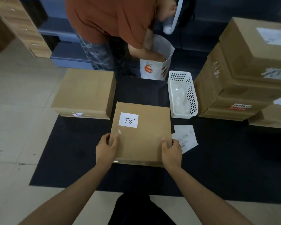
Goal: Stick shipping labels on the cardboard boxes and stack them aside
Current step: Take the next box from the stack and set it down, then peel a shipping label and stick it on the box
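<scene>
Both hands, the left hand [106,147] and right hand [171,151], clasp the labelled cardboard box [141,135] by its near side edges on the dark mat [68,153], seemingly to lift it evenly toward the stack [243,75].

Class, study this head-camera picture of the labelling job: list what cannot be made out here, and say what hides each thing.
- Print on the loose label sheets, head view: too small and blurred; right hand covers one corner.
- Contents of the white paper bag: hidden by its walls and the other person's arm.
- Near side of the held box: faces away from the camera; left hand grips its edge.
- Box stack: cut off by the right edge.
</scene>
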